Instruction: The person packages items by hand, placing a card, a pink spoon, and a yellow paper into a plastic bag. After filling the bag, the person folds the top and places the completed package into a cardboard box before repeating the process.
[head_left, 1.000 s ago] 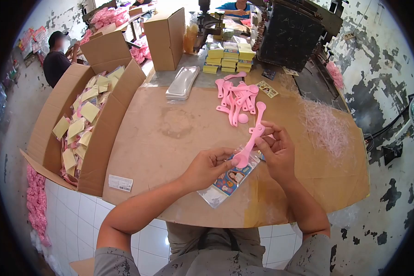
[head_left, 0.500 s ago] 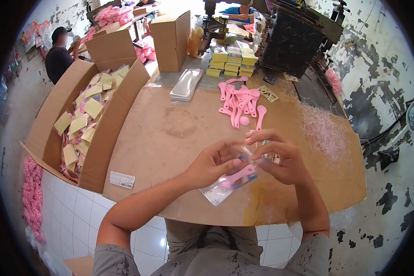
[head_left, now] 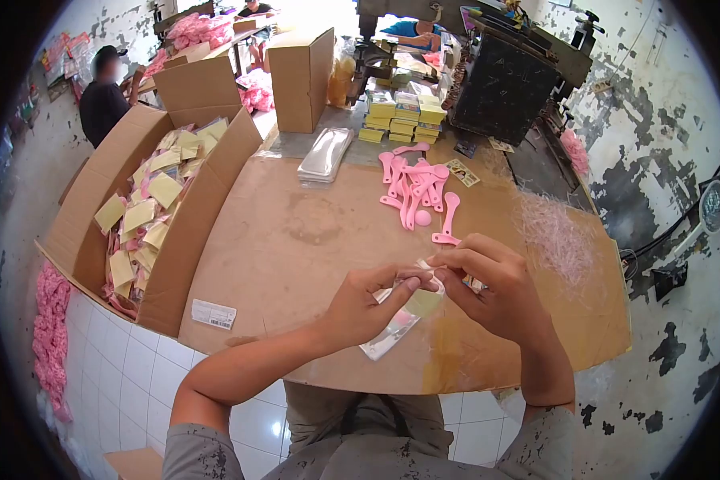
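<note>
One clear bag [head_left: 384, 344], lying aslant on the cardboard-covered table [head_left: 288, 264] near its front edge, its upper end between the two hands; inside, a pale yellow card [head_left: 424, 302] and, below it, something pink, blurred by the plastic. One left hand [head_left: 372, 302], thumb and forefinger pinching the bag's upper end. One right hand [head_left: 492, 286], fingers bent, thumb and forefinger pinching the same end just beside the left fingertips. Beyond the hands, one heap of pink spoons [head_left: 414, 188], overlapping, handles in several directions; one separate spoon [head_left: 451, 210] to its right, with another pink handle [head_left: 446, 238] just in front, near the right hand. One small printed card [head_left: 462, 172] flat beside the heap. One stack of flat clear bags [head_left: 326, 156], left of the heap. Several stacks of yellow-edged cards [head_left: 402, 116] at the back, next to a black machine housing [head_left: 496, 84]. One tangle of thin pale strands [head_left: 556, 240], far right. One white label [head_left: 214, 314], near the left front edge. One open carton [head_left: 208, 220] at the left, filled with packets [head_left: 140, 214] showing yellow cards. One person in dark clothing [head_left: 104, 100], well beyond it.
</note>
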A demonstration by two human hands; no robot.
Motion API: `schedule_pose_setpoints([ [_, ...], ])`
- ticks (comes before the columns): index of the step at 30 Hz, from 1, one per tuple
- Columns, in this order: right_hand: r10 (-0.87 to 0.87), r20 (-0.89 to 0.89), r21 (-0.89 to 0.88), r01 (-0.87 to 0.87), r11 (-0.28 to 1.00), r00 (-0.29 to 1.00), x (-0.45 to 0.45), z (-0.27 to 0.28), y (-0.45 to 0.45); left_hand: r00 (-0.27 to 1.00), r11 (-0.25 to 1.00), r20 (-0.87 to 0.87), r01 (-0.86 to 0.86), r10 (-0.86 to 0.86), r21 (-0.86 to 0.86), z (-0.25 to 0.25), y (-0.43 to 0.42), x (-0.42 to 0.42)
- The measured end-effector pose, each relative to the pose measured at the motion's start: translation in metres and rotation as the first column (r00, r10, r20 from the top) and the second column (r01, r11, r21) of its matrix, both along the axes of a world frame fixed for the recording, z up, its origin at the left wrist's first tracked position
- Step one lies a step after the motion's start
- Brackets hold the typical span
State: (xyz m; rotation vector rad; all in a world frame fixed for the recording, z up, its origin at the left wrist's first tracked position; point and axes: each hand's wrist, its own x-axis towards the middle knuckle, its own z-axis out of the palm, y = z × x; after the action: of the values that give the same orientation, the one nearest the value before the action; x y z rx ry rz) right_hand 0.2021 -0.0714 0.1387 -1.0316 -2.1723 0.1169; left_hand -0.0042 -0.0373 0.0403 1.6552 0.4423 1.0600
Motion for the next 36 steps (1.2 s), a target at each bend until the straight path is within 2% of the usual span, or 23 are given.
schedule_pose_setpoints([
  [3, -0.006, -0.042, -0.011, 0.006, 1.000, 0.999, 0.001, -0.002, 0.003, 0.993, 0.982, 0.089, 0.085, -0.071, -0.166, 0.005, 0.001, 0.000],
  [6, -0.033, -0.090, -0.036, 0.030, 0.999, 0.995, 0.002, -0.006, 0.007, 0.990, 0.951, 0.073, 0.133, -0.117, -0.279, 0.016, -0.002, -0.003],
  [8, -0.083, -0.116, -0.014, 0.082, 0.997, 0.990, 0.001, -0.015, 0.009, 0.994, 0.963, 0.077, 0.100, -0.084, -0.249, 0.011, 0.000, -0.002],
  [11, -0.104, 0.100, 0.324, 0.066, 0.944, 0.990, -0.004, -0.014, 0.010, 1.000, 0.973, -0.005, 0.027, -0.028, -0.228, 0.017, -0.002, -0.005],
  [12, -0.126, 0.145, 0.353, 0.068, 0.933, 0.981, -0.007, -0.016, 0.010, 0.999, 0.975, -0.046, 0.000, -0.010, -0.221, 0.020, -0.002, -0.006],
  [14, -0.179, 0.230, 0.412, 0.071, 0.908, 0.957, -0.013, -0.023, 0.009, 0.994, 0.991, -0.068, -0.088, 0.082, -0.097, 0.001, 0.001, -0.003],
  [18, -0.221, 0.340, 0.488, 0.030, 0.873, 0.914, -0.014, -0.027, 0.012, 0.962, 0.962, -0.138, -0.211, 0.235, 0.171, 0.000, 0.000, -0.002],
  [23, -0.210, 0.486, 0.462, -0.046, 0.885, 0.849, -0.012, -0.024, 0.018, 0.895, 0.916, -0.327, -0.180, 0.303, 0.358, 0.000, -0.004, -0.002],
  [24, -0.205, 0.436, 0.445, -0.012, 0.896, 0.877, -0.010, -0.023, 0.020, 0.873, 0.902, -0.372, -0.155, 0.316, 0.403, 0.001, -0.006, -0.002],
  [26, -0.201, 0.329, 0.404, 0.055, 0.913, 0.923, -0.006, -0.020, 0.026, 0.929, 0.954, -0.300, -0.134, 0.215, 0.269, 0.005, -0.003, -0.001],
  [27, -0.171, 0.174, 0.315, 0.110, 0.943, 0.970, 0.001, -0.019, 0.028, 0.952, 0.972, -0.256, -0.118, 0.169, 0.201, 0.007, -0.001, -0.001],
  [29, -0.146, -0.149, 0.117, 0.164, 0.980, 0.978, 0.034, -0.013, 0.031, 0.981, 0.996, -0.186, -0.070, 0.058, -0.059, 0.007, 0.001, -0.004],
  [30, -0.142, -0.335, -0.239, 0.062, 0.969, 0.931, 0.053, -0.007, 0.025, 0.990, 0.982, -0.139, -0.035, 0.009, -0.188, 0.005, 0.002, -0.005],
  [31, -0.206, -0.494, -0.540, -0.113, 0.834, 0.844, 0.078, -0.001, 0.016, 0.997, 0.968, -0.083, -0.016, -0.005, -0.251, 0.004, 0.005, -0.006],
  [33, -0.009, -0.791, -0.481, -0.612, 0.628, 0.612, 0.157, -0.012, 0.007, 0.999, 0.928, 0.027, 0.038, -0.031, -0.371, 0.003, 0.014, -0.007],
  [35, -0.237, -0.630, -0.592, -0.260, 0.763, 0.740, 0.215, -0.033, 0.013, 0.999, 0.928, 0.036, 0.016, -0.003, -0.373, 0.002, 0.019, -0.008],
  [36, -0.362, -0.539, -0.616, -0.063, 0.785, 0.760, 0.240, -0.045, 0.016, 0.999, 0.927, 0.041, 0.007, 0.009, -0.374, 0.001, 0.020, -0.008],
])
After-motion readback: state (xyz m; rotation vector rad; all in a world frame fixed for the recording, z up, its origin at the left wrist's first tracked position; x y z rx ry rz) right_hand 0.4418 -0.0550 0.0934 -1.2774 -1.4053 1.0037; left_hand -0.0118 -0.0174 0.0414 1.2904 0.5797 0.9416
